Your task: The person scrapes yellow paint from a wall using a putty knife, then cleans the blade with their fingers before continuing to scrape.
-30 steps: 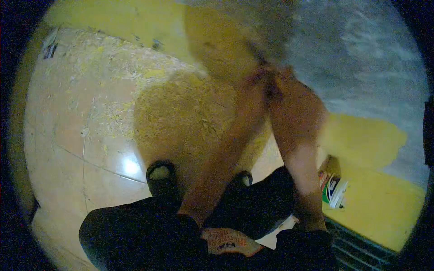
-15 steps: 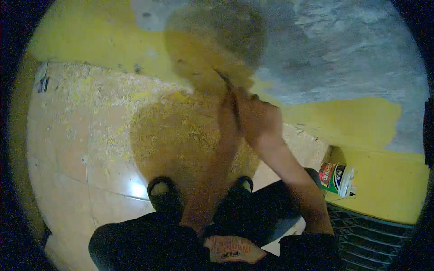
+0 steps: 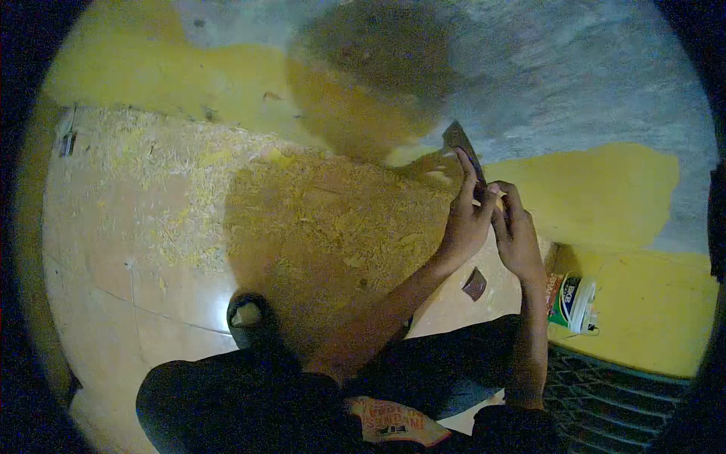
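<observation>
A scraper with a dark flat blade (image 3: 457, 138) points up at the wall's lower edge, just beside the border of yellow and bare grey. My left hand (image 3: 469, 227) is closed round its shaft, with the index finger stretched along the blade. At the scraper's lower end, the bent fingers of my right hand (image 3: 519, 238) press close against it and my left hand; the handle itself is mostly hidden. Yellow paint (image 3: 586, 185) covers part of the wall, while grey surface (image 3: 575, 83) shows above it. My head's shadow falls over wall and floor.
Yellow paint flakes (image 3: 333, 227) litter the tiled floor (image 3: 98, 257). A small dark brown piece (image 3: 474, 284) lies below my hands. To the right stand a labelled paint bucket (image 3: 569, 304) and a black ribbed crate-like thing (image 3: 616, 401). My sandalled foot (image 3: 251, 314) is at left.
Both hands have moved right with the scraper, from in front of the yellow patch to the right-hand side. The brown piece on the floor now shows.
</observation>
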A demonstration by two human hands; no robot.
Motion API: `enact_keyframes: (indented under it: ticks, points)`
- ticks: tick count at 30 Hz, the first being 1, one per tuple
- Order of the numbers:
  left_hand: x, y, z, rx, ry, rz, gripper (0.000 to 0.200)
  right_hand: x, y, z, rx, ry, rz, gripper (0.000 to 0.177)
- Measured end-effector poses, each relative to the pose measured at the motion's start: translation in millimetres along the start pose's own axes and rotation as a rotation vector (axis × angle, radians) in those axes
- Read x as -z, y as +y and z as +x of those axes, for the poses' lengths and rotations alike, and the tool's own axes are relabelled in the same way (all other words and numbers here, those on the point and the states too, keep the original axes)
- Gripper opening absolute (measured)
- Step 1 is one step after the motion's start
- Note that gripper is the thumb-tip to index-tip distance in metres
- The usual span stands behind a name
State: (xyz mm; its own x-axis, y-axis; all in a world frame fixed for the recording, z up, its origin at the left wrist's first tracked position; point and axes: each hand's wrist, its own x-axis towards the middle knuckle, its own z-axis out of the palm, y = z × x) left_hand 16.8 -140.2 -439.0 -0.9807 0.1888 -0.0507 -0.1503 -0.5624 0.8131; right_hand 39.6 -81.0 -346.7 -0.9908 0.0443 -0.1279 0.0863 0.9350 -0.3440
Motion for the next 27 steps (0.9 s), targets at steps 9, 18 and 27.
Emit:
enact_keyframes:
  ticks: [9, 18, 27]
  points:
    - [19.5, -36.6, 15.0, 0.048, 0.103, -0.131, 0.066, -39.7, 7.4, 27.4, 0.138, 0.026, -0.296, 0.034]
    - [15.1, -41.8, -3.1, 0.002, 0.090, 0.309, 0.074, -73.2, 66.8, 9.5, 0.065, 0.077, -0.013, 0.035]
    - [44.0, -37.2, 12.2, -0.054, 0.121, 0.385, 0.071, -90.3, 60.2, 23.1, 0.107, 0.165, 0.011, 0.027]
